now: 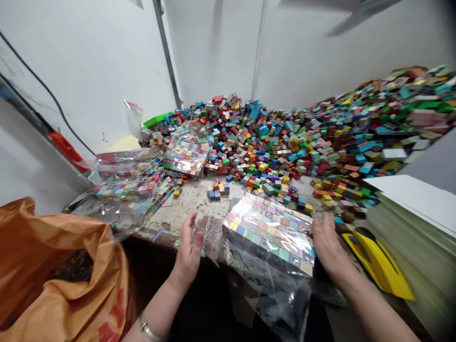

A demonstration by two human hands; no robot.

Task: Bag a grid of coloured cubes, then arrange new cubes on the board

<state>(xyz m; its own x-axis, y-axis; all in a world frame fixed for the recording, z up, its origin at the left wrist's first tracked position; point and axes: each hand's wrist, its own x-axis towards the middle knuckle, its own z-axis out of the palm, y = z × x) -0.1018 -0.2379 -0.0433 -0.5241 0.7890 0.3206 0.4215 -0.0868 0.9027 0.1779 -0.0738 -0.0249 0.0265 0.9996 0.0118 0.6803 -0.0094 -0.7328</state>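
Both hands flank a clear plastic bag at the near edge of the surface. The left hand is spread open, fingers straight and close together, with its palm turned toward the bag and touching the loose, crumpled film. The right hand is also open, lying flat against the bag's right side. Neither hand pinches anything.

Inside the bag sits a flat block of small coloured cubes, packed in a neat grid. Behind it, a huge heap of loose cubes covers the surface up to the white wall. More filled bags lie to the left. An orange plastic sack stands at lower left. A yellow tool lies just beside the right hand. A silver bracelet circles the left wrist.
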